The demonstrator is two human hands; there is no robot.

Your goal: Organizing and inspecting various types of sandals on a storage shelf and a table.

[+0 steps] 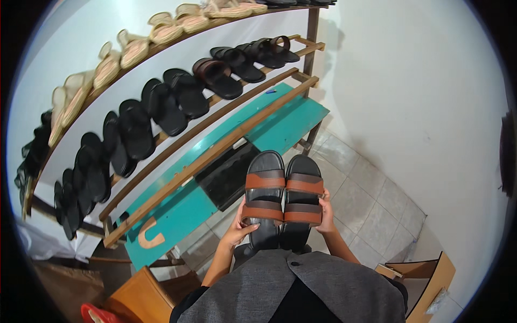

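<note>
A pair of black slide sandals with two brown straps each is held up side by side in front of my body, toes pointing away. My left hand (239, 227) is closed on the outer edge of the left sandal (265, 180), its thumb near the lower strap. Around the outer side of the right sandal (304, 184) my right hand (325, 214) is closed, fingers beside the straps. The two sandals lie close against each other, and their heel ends reach down to my grey garment (242, 285).
A wooden rack (215, 156) at the left carries rows of black sandals (137, 129) and beige sandals (134, 47). Below it stands a green bench (177, 218) with a black panel (229, 175) and a tan U-shaped piece (151, 234). An open box (431, 285) sits at lower right.
</note>
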